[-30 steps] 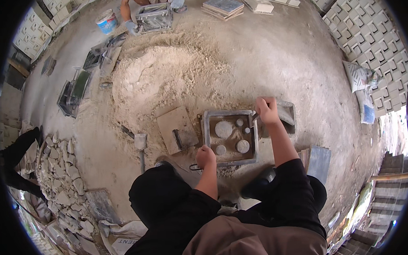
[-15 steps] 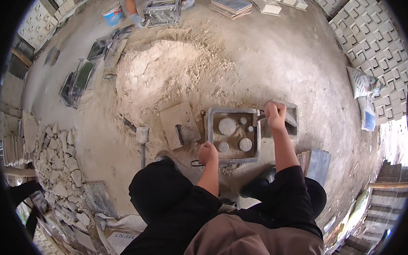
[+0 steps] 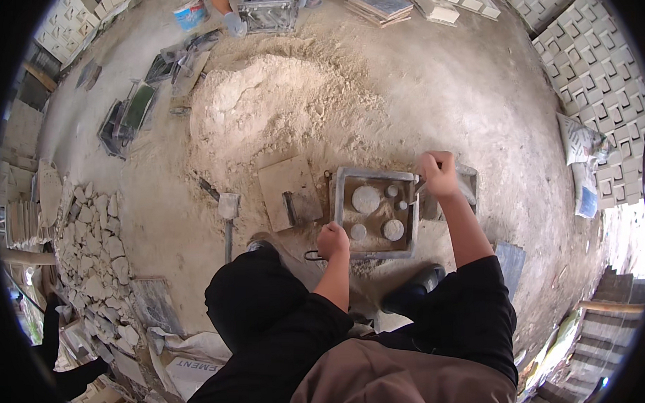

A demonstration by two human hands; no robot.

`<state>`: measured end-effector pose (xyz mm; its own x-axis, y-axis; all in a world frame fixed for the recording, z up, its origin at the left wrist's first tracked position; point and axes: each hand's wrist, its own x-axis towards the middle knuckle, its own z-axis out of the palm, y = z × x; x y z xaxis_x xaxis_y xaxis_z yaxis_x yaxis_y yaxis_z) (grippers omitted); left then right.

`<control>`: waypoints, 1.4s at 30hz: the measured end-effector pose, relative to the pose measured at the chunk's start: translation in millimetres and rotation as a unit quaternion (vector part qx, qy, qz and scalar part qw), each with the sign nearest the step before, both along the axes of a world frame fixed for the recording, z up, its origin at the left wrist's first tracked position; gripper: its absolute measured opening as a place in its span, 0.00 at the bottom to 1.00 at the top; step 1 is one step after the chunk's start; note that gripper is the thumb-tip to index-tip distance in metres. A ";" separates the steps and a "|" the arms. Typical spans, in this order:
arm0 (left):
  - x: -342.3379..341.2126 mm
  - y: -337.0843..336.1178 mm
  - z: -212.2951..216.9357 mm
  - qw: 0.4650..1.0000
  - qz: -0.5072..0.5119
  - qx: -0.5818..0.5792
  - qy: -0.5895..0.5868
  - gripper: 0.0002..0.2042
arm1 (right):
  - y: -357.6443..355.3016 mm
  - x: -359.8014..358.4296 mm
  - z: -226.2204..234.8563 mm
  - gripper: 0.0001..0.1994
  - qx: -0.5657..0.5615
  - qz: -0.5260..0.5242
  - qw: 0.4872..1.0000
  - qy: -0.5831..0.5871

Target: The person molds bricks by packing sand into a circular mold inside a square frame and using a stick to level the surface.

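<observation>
One tool point(image 3: 416, 188), perhaps bladed, part-hidden.

We see one short line of dark block capitals on the pale sack point(image 3: 190, 381) beside our left leg, while the printing on the blue-and-white bucket point(image 3: 190, 18) and the bags point(image 3: 580, 140) at far right is too small to read.
</observation>
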<state>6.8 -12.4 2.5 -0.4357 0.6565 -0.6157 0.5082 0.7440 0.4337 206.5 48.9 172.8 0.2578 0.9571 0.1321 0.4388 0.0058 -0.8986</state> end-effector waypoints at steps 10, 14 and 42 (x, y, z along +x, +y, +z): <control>6.3 1.5 -6.5 1.000 -0.007 0.024 0.007 0.21 | -20.4 21.6 -6.3 0.17 0.095 -0.012 0.991 0.089; 5.9 2.9 -2.7 1.000 -0.014 0.023 0.002 0.21 | -12.4 13.2 1.5 0.17 0.053 -0.014 0.996 0.073; 1.3 -5.4 4.4 0.999 -0.013 0.033 0.019 0.21 | -17.7 -1.6 4.6 0.19 0.092 -0.070 0.991 0.073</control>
